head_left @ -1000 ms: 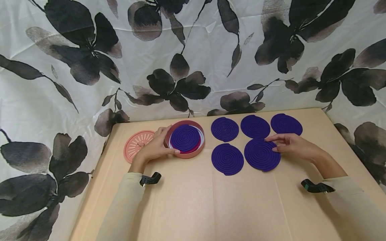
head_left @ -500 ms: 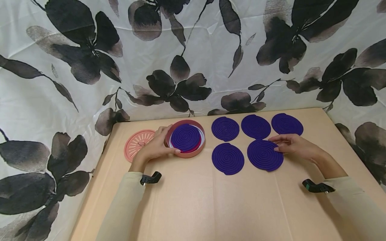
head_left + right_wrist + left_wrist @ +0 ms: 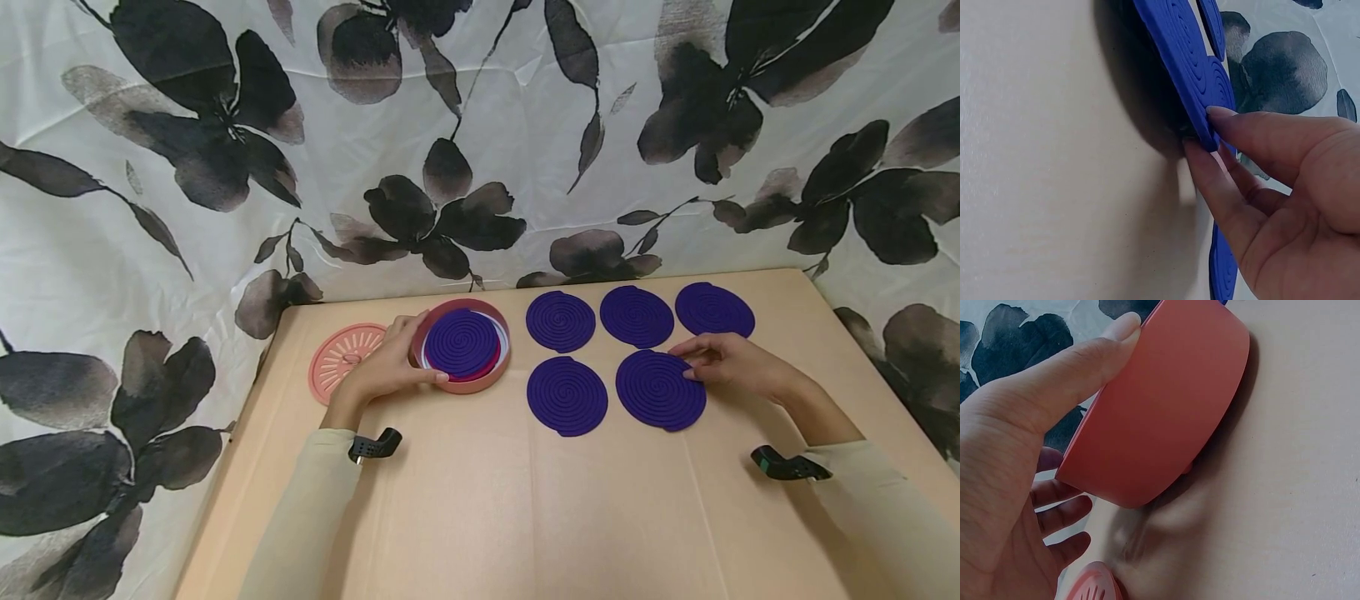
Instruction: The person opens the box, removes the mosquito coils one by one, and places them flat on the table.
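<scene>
My right hand (image 3: 738, 362) pinches the near-right blue mosquito coil (image 3: 660, 390) by its right edge, between thumb and fingers. In the right wrist view this coil (image 3: 1179, 56) stands over a dark shadow on the table. My left hand (image 3: 386, 362) grips the round, coral-red coil case (image 3: 498, 367) from its left side, with the thumb on the near rim. The left wrist view shows the case's smooth outer wall (image 3: 1160, 400) and the thumb across its rim. Inside the case, another blue coil (image 3: 461, 343) lies on top of a magenta layer and a white one.
Three blue coils lie in a back row, among them the middle one (image 3: 637, 317). One more coil (image 3: 566, 397) sits left of the pinched one. The slotted coral lid (image 3: 341, 354) lies left of the case, partly behind my left hand. A floral curtain (image 3: 465, 125) hangs behind the table (image 3: 525, 517).
The pinched coil has shifted slightly to the right with my right hand, away from its left neighbour. My left hand and the case stay where they were.
</scene>
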### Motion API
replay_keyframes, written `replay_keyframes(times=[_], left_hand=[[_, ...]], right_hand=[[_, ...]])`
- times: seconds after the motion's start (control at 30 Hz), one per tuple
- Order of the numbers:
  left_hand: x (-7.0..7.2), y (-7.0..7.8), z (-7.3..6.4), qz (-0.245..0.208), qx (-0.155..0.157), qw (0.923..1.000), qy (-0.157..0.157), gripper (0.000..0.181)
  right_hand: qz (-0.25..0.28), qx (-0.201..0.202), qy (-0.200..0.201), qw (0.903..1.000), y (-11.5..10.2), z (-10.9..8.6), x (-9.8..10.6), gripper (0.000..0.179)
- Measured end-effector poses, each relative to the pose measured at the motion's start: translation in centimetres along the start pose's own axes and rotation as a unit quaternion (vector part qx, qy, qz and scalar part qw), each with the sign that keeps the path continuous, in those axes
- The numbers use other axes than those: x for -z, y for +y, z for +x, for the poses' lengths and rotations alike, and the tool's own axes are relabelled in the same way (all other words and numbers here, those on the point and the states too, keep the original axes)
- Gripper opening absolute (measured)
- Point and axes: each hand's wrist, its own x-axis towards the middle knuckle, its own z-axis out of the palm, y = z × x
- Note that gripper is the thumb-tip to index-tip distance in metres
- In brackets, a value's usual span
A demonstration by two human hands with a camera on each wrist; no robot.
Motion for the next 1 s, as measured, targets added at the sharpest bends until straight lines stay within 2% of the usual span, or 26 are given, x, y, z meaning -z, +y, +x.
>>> replay_keyframes(times=[0.17,0.33,0.43,0.63,0.83,1.0], left_hand=[[0.0,0.0,0.0,0.002,0.002,1.0000,0.002,0.124],[-0.1,-0.1,0.0,0.004,-0.004,1.0000,0.003,0.124],[-0.1,0.0,0.0,0.006,-0.004,1.0000,0.004,0.125],[-0.1,0.1,-0.2,0.001,-0.008,1.0000,0.006,0.123],[-0.2,0.1,-0.3,0.004,-0.008,0.9999,0.006,0.123],[-0.2,0.1,-0.4,0.002,-0.009,0.9999,0.005,0.122]], right_hand=[[-0.001,0.009,0.001,1.0000,-0.2,0.1,-0.1,0.034],[-0.055,0.031,0.024,0.9977,-0.9,0.6,0.0,0.034],[-0.070,0.038,0.032,0.9963,-1.7,1.0,0.0,0.036],[-0.042,0.051,0.026,0.9975,-3.5,2.2,-0.5,0.036],[0.010,0.063,0.014,0.9979,-5.5,3.9,-1.7,0.038],[0.049,0.044,-0.005,0.9978,-6.8,5.8,-2.8,0.039]])
